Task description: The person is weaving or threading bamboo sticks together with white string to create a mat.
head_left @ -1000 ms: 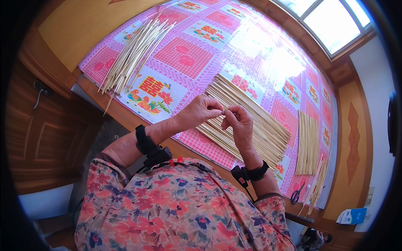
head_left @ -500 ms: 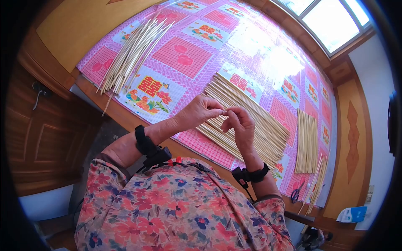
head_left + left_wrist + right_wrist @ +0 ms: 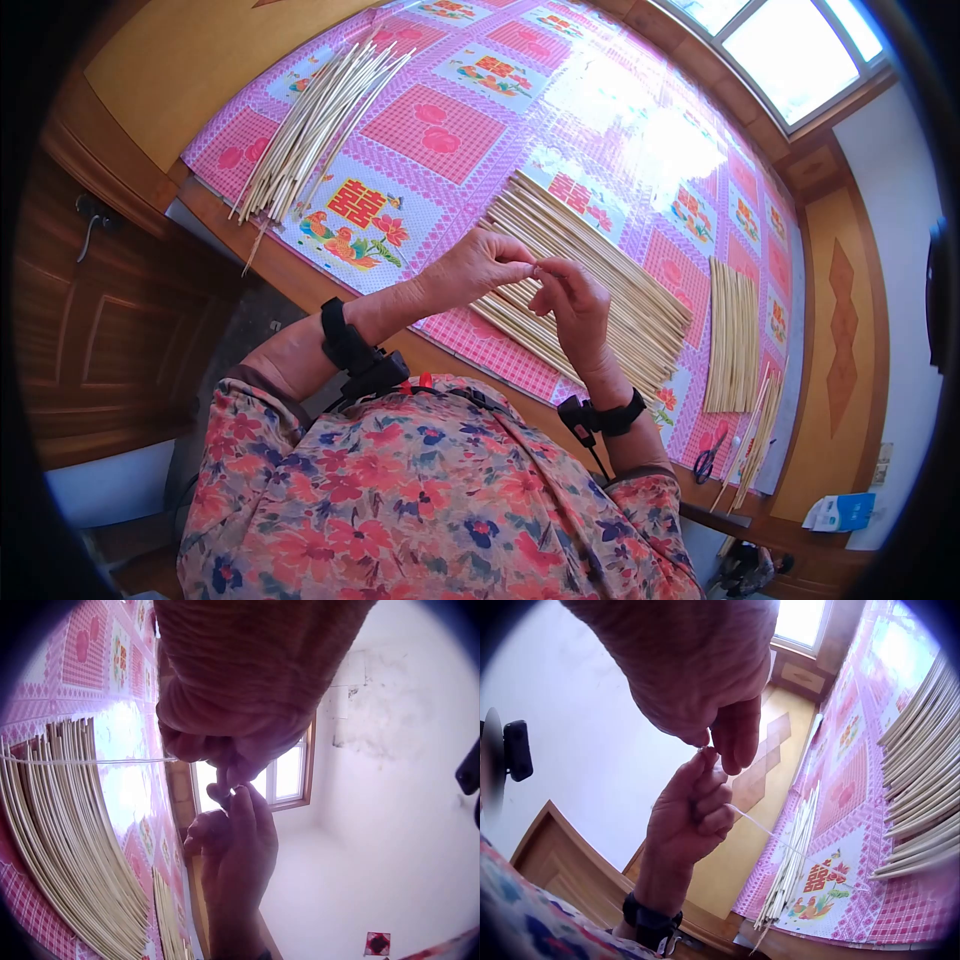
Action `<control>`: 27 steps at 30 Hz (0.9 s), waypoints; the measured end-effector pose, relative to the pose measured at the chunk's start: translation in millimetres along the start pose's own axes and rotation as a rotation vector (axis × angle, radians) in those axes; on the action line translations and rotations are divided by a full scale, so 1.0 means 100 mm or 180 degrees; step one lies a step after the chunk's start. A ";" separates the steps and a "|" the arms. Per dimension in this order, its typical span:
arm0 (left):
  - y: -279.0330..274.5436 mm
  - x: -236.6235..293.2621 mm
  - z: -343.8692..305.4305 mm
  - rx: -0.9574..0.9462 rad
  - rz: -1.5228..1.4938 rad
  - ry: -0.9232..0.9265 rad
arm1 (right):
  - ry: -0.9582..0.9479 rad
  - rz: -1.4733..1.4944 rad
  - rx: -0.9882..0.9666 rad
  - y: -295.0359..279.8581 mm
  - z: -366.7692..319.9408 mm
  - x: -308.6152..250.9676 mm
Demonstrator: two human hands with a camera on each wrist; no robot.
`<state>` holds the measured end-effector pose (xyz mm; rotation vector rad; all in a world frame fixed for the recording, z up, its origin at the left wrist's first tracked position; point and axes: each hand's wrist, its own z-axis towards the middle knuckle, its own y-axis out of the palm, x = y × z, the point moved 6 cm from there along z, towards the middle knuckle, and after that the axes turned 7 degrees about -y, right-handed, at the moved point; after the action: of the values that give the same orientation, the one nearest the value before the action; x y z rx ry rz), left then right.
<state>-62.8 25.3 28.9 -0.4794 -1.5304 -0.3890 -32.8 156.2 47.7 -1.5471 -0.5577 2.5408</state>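
My left hand (image 3: pixel 472 268) and right hand (image 3: pixel 577 300) meet fingertip to fingertip above a row of pale, thin stalks (image 3: pixel 610 290). A white string (image 3: pixel 763 827) trails out of the curled fingers of the left hand, seen in the right wrist view. In the left wrist view, the same string (image 3: pixel 90 761) runs doubled across the stalks. Thumb and index finger of each hand pinch together at the string's end, which the fingertips mostly hide.
A loose bundle of stalks (image 3: pixel 315 135) lies at the table's left. To the right are a shorter row of stalks (image 3: pixel 733 338), a few loose stalks (image 3: pixel 757 440) and scissors (image 3: pixel 707 462). A patterned tablecloth (image 3: pixel 437 135) covers the table.
The right hand's fingers have shifted slightly against the left fingertips. Both hands otherwise stay in place, and the stalks lie as before.
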 end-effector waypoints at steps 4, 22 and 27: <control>0.01 -0.03 0.00 -0.0093 -0.0020 -0.0123 | -0.0008 -0.0038 -0.0010 -0.01 0.00 0.01; 0.01 -0.05 0.01 -0.0176 -0.0099 -0.0222 | 0.0036 0.0119 0.0015 -0.02 -0.03 0.02; 0.00 -0.06 0.00 -0.0195 0.0043 -0.0242 | -0.0576 -0.0494 -0.0301 0.00 0.02 -0.11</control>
<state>-63.0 25.0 22.7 -0.5575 -1.5915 -0.4120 -29.3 152.7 58.1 -1.2523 -0.7970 2.5828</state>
